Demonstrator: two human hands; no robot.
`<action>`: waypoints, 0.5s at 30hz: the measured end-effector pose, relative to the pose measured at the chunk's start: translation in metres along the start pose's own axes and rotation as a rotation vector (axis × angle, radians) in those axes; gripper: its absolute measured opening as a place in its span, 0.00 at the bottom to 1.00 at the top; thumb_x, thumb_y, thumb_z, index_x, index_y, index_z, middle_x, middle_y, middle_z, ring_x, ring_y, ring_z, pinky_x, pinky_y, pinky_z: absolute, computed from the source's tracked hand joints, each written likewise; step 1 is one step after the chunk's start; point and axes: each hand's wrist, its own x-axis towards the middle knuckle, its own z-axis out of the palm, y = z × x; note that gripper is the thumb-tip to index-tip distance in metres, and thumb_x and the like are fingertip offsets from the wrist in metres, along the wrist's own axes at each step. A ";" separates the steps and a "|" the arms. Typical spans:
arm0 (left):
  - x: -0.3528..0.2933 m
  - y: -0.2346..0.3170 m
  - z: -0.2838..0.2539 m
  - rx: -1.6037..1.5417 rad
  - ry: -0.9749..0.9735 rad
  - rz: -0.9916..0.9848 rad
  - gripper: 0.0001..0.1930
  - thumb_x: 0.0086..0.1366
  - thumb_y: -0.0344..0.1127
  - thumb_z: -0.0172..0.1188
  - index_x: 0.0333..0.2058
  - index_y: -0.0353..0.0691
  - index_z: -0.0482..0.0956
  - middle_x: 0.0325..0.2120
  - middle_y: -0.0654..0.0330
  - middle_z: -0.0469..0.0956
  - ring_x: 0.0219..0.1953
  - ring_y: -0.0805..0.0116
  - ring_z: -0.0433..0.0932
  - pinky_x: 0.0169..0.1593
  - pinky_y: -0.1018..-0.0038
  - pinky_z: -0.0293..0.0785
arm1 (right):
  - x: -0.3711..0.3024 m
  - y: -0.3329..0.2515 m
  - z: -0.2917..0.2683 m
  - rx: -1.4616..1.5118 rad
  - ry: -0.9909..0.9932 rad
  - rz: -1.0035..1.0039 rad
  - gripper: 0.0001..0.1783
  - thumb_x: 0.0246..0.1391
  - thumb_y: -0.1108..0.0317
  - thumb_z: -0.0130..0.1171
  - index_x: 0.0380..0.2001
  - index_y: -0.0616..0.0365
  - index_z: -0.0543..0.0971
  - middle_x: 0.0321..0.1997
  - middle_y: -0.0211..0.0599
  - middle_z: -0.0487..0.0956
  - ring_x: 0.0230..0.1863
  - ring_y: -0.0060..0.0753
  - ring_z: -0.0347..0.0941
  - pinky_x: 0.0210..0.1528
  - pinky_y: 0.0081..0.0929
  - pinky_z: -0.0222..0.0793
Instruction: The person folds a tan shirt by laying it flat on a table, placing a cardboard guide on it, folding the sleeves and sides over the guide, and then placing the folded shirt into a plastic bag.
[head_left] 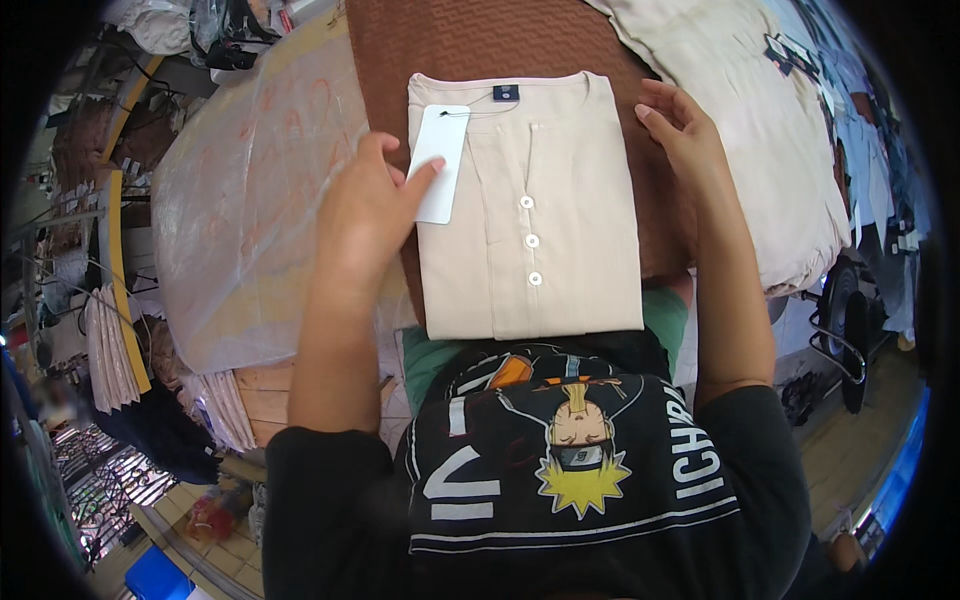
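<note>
A folded beige shirt point(590, 220) lies before me, its neckline away from me and three white buttons down its placket. A blank white hang tag point(438, 200) rests on its left side, tied by a thin dark string to the neck by the dark label point(506, 93). My left hand point(372, 195) is at the shirt's left edge, its thumb over the tag and its fingers apart from the thumb. Beyond the shirt's upper right edge, my right hand point(680, 130) hovers with loosely bent, parted fingers and nothing in them.
Brown textured cloth point(490, 40) lies under the shirt. A plastic-wrapped bulky pile point(260, 200) stands at left. To the right is a heap of cream garments point(745, 180) with dark tags on top. Hanging clothes and a wheel point(848, 310) are farther right.
</note>
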 end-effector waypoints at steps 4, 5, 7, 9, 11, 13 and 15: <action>-0.021 -0.004 0.020 0.044 0.076 0.029 0.28 0.54 0.46 0.63 0.48 0.33 0.70 0.38 0.46 0.78 0.40 0.51 0.78 0.45 0.65 0.71 | -0.023 0.003 -0.009 0.042 0.016 -0.104 0.22 0.51 0.67 0.59 0.49 0.63 0.72 0.41 0.37 0.77 0.45 0.26 0.72 0.50 0.22 0.67; -0.020 -0.009 0.024 0.053 0.152 0.071 0.28 0.53 0.45 0.64 0.49 0.33 0.71 0.36 0.48 0.79 0.37 0.53 0.78 0.43 0.66 0.72 | -0.030 0.000 -0.012 0.043 0.025 -0.123 0.22 0.51 0.67 0.59 0.49 0.63 0.72 0.41 0.37 0.77 0.45 0.26 0.72 0.50 0.22 0.67; -0.022 -0.016 0.023 0.097 0.328 0.195 0.24 0.53 0.39 0.64 0.47 0.33 0.73 0.37 0.48 0.79 0.37 0.56 0.79 0.41 0.68 0.72 | -0.039 -0.004 -0.023 0.042 0.010 -0.118 0.21 0.53 0.68 0.58 0.50 0.60 0.72 0.45 0.37 0.76 0.48 0.26 0.70 0.52 0.23 0.64; -0.021 -0.014 0.013 0.097 0.304 0.194 0.22 0.53 0.37 0.63 0.46 0.33 0.74 0.39 0.48 0.78 0.39 0.57 0.79 0.42 0.69 0.72 | -0.046 -0.006 -0.032 0.026 0.016 -0.129 0.20 0.53 0.69 0.58 0.50 0.60 0.73 0.45 0.36 0.76 0.48 0.25 0.70 0.52 0.23 0.64; -0.028 0.000 0.001 0.080 0.309 0.215 0.19 0.53 0.35 0.63 0.44 0.34 0.75 0.40 0.48 0.78 0.40 0.55 0.78 0.43 0.68 0.72 | -0.052 -0.007 -0.038 -0.003 0.042 -0.156 0.20 0.51 0.68 0.59 0.48 0.61 0.74 0.40 0.34 0.78 0.44 0.25 0.72 0.50 0.23 0.66; -0.042 0.024 -0.005 0.043 0.336 0.256 0.16 0.53 0.32 0.62 0.42 0.36 0.76 0.40 0.50 0.77 0.39 0.51 0.77 0.46 0.65 0.71 | -0.059 -0.009 -0.043 0.011 0.046 -0.157 0.19 0.51 0.69 0.59 0.47 0.61 0.74 0.40 0.34 0.78 0.44 0.24 0.72 0.50 0.24 0.66; -0.052 0.036 0.006 0.057 0.421 0.449 0.16 0.53 0.32 0.62 0.41 0.38 0.77 0.38 0.52 0.77 0.39 0.53 0.77 0.44 0.64 0.72 | -0.067 -0.010 -0.046 0.010 0.025 -0.159 0.18 0.52 0.69 0.58 0.48 0.60 0.74 0.42 0.34 0.77 0.46 0.24 0.71 0.51 0.24 0.66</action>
